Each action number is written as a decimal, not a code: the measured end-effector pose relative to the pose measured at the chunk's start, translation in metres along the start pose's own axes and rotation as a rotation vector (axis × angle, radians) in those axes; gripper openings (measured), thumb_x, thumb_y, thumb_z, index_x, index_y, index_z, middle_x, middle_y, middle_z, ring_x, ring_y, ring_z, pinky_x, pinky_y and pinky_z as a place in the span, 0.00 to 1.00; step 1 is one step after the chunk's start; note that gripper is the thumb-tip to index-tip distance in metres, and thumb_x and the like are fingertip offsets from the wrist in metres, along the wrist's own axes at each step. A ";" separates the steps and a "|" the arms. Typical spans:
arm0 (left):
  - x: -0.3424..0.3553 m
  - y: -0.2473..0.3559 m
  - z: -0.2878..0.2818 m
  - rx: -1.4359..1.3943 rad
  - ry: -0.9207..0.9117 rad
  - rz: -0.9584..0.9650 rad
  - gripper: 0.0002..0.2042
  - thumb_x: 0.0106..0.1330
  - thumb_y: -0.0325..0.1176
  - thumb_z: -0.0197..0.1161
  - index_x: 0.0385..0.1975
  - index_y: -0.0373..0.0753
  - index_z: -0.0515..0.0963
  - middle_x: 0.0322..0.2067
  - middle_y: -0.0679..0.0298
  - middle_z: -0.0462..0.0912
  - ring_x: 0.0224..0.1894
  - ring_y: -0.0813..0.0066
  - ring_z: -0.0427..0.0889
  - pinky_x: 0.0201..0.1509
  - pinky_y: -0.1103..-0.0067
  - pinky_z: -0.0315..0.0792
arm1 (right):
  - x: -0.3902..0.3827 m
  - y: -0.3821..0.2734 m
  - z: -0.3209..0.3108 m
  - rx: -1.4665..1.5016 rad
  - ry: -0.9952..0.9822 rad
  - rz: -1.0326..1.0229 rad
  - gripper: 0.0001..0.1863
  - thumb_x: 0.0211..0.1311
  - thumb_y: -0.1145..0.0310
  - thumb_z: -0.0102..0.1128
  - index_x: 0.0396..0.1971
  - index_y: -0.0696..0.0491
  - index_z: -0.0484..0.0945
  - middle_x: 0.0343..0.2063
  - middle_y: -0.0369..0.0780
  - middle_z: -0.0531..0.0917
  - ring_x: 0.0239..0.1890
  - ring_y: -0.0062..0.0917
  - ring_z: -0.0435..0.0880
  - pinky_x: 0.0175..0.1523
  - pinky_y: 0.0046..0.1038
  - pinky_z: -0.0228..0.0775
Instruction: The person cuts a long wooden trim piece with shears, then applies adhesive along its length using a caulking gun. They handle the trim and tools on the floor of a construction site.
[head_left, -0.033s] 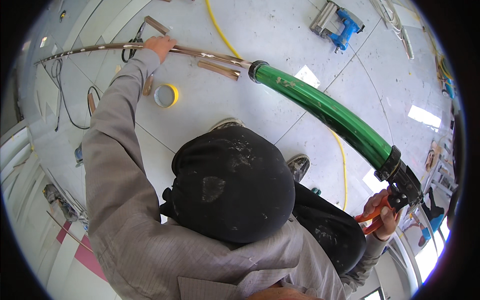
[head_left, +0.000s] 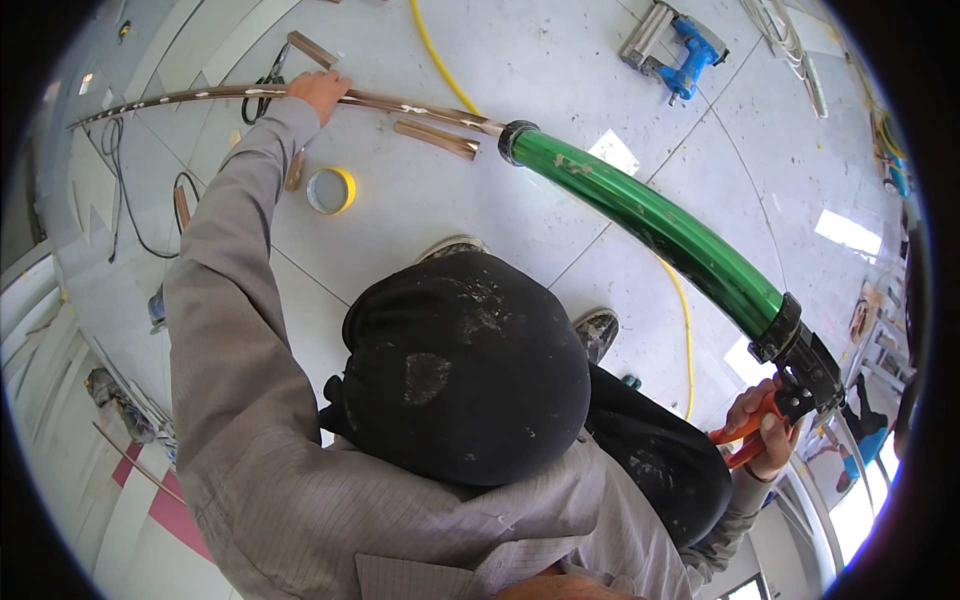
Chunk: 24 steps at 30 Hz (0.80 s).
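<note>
A caulking gun with a shiny green barrel (head_left: 650,225) slants across the right half of the view. My right hand (head_left: 765,430) is closed around its orange handle and trigger at the lower right. The gun's front black collar (head_left: 515,143) is at the near end of a long, thin brown trim strip (head_left: 420,108). White blobs of paste dot this strip along its length. My left hand (head_left: 320,93) grips the strip around its middle, with the arm stretched out. Whether the gun's nozzle touches the strip, I cannot tell.
Short brown offcuts (head_left: 437,139) and a yellow tape roll (head_left: 331,190) lie on the grey tiled floor. A blue nail gun (head_left: 685,55) rests at the far right. A yellow hose (head_left: 440,60) runs past the strip. Black scissors (head_left: 265,98) lie behind my left wrist.
</note>
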<state>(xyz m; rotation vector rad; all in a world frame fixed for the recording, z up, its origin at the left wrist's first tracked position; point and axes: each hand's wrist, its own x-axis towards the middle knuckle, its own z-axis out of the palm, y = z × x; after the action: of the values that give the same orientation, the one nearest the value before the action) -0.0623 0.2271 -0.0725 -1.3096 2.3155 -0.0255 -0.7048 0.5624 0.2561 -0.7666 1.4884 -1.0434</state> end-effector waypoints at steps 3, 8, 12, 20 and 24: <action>-0.001 0.010 -0.003 -0.089 0.051 0.030 0.18 0.61 0.25 0.62 0.51 0.44 0.76 0.47 0.58 0.81 0.51 0.53 0.83 0.54 0.59 0.77 | -0.002 0.006 -0.007 0.063 -0.007 0.015 0.29 0.60 0.66 0.69 0.59 0.61 0.71 0.31 0.45 0.80 0.26 0.32 0.84 0.29 0.33 0.79; 0.008 0.068 -0.043 -0.311 0.106 0.131 0.14 0.60 0.30 0.65 0.47 0.44 0.78 0.46 0.58 0.81 0.50 0.52 0.82 0.54 0.59 0.76 | -0.003 0.013 -0.019 0.117 -0.032 0.038 0.30 0.60 0.67 0.69 0.60 0.60 0.70 0.32 0.46 0.79 0.27 0.33 0.84 0.29 0.34 0.78; 0.023 0.128 -0.081 -0.429 0.095 0.233 0.13 0.60 0.34 0.68 0.44 0.45 0.80 0.43 0.59 0.82 0.49 0.54 0.83 0.53 0.60 0.77 | -0.002 0.013 -0.018 0.114 -0.036 0.044 0.30 0.60 0.67 0.69 0.60 0.60 0.69 0.32 0.46 0.79 0.28 0.33 0.84 0.29 0.33 0.79; 0.045 0.147 -0.061 -0.313 0.122 0.259 0.13 0.61 0.37 0.69 0.45 0.45 0.80 0.41 0.62 0.81 0.48 0.58 0.83 0.51 0.62 0.78 | -0.006 0.011 -0.010 0.079 0.033 0.019 0.30 0.60 0.68 0.70 0.59 0.62 0.70 0.29 0.45 0.80 0.25 0.32 0.83 0.29 0.33 0.79; 0.028 0.104 -0.052 -0.220 0.141 0.190 0.15 0.61 0.35 0.69 0.47 0.45 0.79 0.42 0.62 0.80 0.49 0.59 0.82 0.51 0.62 0.78 | -0.010 0.011 -0.014 0.062 0.050 0.019 0.28 0.61 0.68 0.69 0.59 0.63 0.71 0.29 0.45 0.80 0.24 0.31 0.83 0.29 0.32 0.79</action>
<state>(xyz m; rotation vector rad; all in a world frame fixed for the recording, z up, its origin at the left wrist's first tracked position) -0.1794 0.2494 -0.0627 -1.2168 2.6154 0.2101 -0.7161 0.5789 0.2504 -0.6856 1.4960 -1.0965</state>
